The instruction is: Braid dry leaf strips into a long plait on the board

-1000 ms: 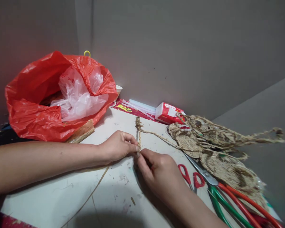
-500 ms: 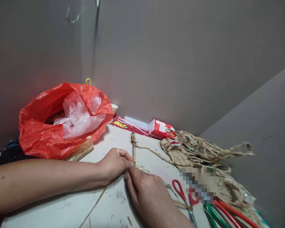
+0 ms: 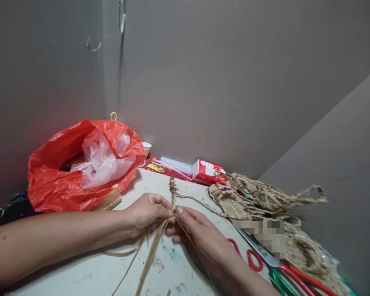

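A short plaited straw cord (image 3: 174, 198) stands out beyond my fingertips over the white table. My left hand (image 3: 149, 211) pinches the lower end of this cord between thumb and fingers. From the right side my right hand (image 3: 195, 228) pinches at the same spot, its thumb on the strands. Loose flat straw strands (image 3: 151, 259) hang from the pinch toward me. A thin twisted cord (image 3: 200, 199) runs from the plait to a heap of braided straw (image 3: 243, 197) on the right.
A red plastic bag (image 3: 55, 185) holding clear plastic stands at the left. Red-handled scissors (image 3: 254, 261) and shears (image 3: 265, 253) lie right of my right arm. A red-and-white packet (image 3: 208, 170) and pale sticks (image 3: 175, 164) lie along the wall (image 3: 218, 82).
My right hand has turned from back-up to thumb-up at the pinch. The loose strands now show below the hands. The view has tipped slightly upward.
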Motion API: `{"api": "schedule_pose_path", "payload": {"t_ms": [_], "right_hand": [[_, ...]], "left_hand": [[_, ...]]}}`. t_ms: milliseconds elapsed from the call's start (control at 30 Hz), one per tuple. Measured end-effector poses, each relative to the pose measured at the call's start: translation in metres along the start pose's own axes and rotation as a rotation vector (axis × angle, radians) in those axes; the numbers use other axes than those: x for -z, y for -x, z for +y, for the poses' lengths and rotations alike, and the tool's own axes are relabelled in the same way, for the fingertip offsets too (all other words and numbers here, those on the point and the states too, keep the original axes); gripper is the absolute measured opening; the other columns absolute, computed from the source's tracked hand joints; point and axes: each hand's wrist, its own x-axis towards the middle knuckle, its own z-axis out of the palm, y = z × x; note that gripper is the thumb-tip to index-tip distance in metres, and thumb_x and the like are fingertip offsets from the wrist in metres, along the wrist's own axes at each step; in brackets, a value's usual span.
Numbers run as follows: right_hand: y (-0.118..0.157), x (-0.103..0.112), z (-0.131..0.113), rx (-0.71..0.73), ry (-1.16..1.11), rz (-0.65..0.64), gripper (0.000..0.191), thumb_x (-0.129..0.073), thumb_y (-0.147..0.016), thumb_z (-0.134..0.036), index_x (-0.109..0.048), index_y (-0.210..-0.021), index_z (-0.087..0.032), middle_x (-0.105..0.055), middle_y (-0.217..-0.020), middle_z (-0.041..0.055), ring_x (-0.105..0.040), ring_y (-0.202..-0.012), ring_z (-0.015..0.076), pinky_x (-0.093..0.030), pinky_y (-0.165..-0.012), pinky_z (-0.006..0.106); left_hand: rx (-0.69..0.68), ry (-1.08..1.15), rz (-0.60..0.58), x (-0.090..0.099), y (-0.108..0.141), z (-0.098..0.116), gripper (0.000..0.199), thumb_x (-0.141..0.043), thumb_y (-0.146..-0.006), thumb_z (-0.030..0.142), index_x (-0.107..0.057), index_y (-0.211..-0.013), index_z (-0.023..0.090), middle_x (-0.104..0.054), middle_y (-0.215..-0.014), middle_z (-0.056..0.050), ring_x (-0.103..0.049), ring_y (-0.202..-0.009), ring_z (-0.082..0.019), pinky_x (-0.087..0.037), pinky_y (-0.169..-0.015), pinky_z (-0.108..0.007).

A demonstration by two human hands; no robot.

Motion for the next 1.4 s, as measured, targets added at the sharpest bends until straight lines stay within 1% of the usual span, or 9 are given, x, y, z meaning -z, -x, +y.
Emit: {"api": "schedule_pose_path", "payload": {"t_ms": [167, 300, 400, 500, 633, 900, 1100, 1200, 1400], "right_hand": [[0.004, -0.003, -0.001, -0.112, 0.018, -0.148, 0.042, -0.055, -0.078, -0.057, -0.047, -0.069, -0.017, -0.032, -0.052, -0.0081, -0.018, -0.042, 0.0041, -0.011, -0.038, 0.02], [0.0, 0.008, -0.001, -0.135, 0.117, -0.192, 0.045, -0.051, -0.08, -0.058, -0.049, -0.066, -0.016, -0.029, -0.05, -0.008, -0.017, -0.042, 0.0047, -0.009, -0.037, 0.021], [-0.006, 0.012, 0.004, -0.19, -0.021, -0.282, 0.043, -0.052, -0.082, -0.055, -0.041, -0.062, -0.018, -0.025, -0.047, -0.0097, -0.011, -0.04, 0.0041, -0.007, -0.036, 0.02], [-0.007, 0.011, 0.005, -0.21, -0.172, -0.333, 0.044, -0.055, -0.081, -0.052, -0.035, -0.059, -0.019, -0.022, -0.045, -0.0111, -0.009, -0.039, 0.0034, -0.006, -0.035, 0.019], [-0.005, 0.007, 0.005, -0.161, -0.222, -0.257, 0.043, -0.06, -0.077, -0.05, -0.038, -0.059, -0.019, -0.024, -0.045, -0.0114, -0.009, -0.037, 0.0021, -0.005, -0.034, 0.018], [-0.007, 0.0, 0.016, -0.083, 0.064, 0.02, 0.042, -0.058, -0.075, -0.051, -0.046, -0.053, -0.017, -0.026, -0.04, -0.01, -0.016, -0.035, 0.0033, -0.009, -0.037, 0.021], [-0.004, -0.008, 0.015, -0.049, 0.053, 0.099, 0.043, -0.059, -0.073, -0.055, -0.053, -0.056, -0.015, -0.028, -0.039, -0.0091, -0.017, -0.036, 0.0042, -0.009, -0.038, 0.022], [0.001, -0.012, 0.012, -0.053, -0.03, 0.051, 0.047, -0.06, -0.073, -0.056, -0.051, -0.052, -0.016, -0.025, -0.039, -0.0093, -0.014, -0.036, 0.004, -0.007, -0.038, 0.023], [0.004, -0.018, 0.011, -0.078, -0.103, -0.014, 0.049, -0.059, -0.075, -0.055, -0.05, -0.048, -0.016, -0.031, -0.038, -0.0067, -0.015, -0.035, 0.0045, -0.007, -0.037, 0.024]], "left_hand": [[-0.01, -0.023, -0.008, -0.001, 0.001, -0.004, 0.027, -0.072, -0.059, 0.025, -0.054, -0.076, 0.016, -0.049, -0.044, 0.008, -0.026, -0.032, -0.002, -0.012, -0.036, -0.02], [0.016, -0.033, -0.016, -0.002, 0.001, -0.005, 0.028, -0.072, -0.061, 0.031, -0.053, -0.074, 0.016, -0.056, -0.048, 0.003, -0.027, -0.034, -0.002, -0.012, -0.037, -0.02], [0.012, -0.052, 0.021, -0.002, 0.001, -0.005, 0.028, -0.073, -0.059, 0.031, -0.054, -0.073, 0.016, -0.049, -0.042, 0.007, -0.024, -0.034, -0.002, -0.013, -0.038, -0.02], [-0.068, -0.038, 0.03, -0.004, 0.0, -0.005, 0.027, -0.073, -0.059, 0.031, -0.056, -0.072, 0.014, -0.054, -0.049, 0.005, -0.037, -0.04, -0.004, -0.027, -0.044, -0.019], [-0.186, -0.164, -0.011, -0.003, -0.003, -0.002, 0.019, -0.063, -0.068, 0.029, -0.06, -0.074, 0.011, -0.065, -0.069, -0.004, -0.056, -0.064, -0.012, -0.042, -0.065, -0.025], [-0.362, -0.729, -0.126, 0.009, -0.003, 0.009, 0.021, -0.048, -0.075, 0.015, -0.068, -0.083, 0.014, -0.067, -0.081, -0.002, -0.057, -0.077, -0.013, -0.042, -0.073, -0.023], [-0.029, -0.504, -0.131, 0.0, 0.003, 0.015, 0.017, -0.047, -0.073, 0.017, -0.061, -0.082, 0.014, -0.052, -0.05, 0.005, -0.039, -0.037, -0.006, -0.031, -0.041, -0.018], [0.105, -0.318, -0.164, -0.008, 0.009, 0.011, 0.015, -0.045, -0.074, 0.018, -0.052, -0.087, 0.015, -0.055, -0.052, 0.003, -0.043, -0.033, -0.008, -0.035, -0.038, -0.019], [-0.021, -0.451, -0.147, -0.01, 0.017, -0.007, 0.011, -0.045, -0.076, 0.021, -0.047, -0.086, 0.017, -0.056, -0.059, 0.001, -0.054, -0.043, -0.011, -0.041, -0.041, -0.02]]}}
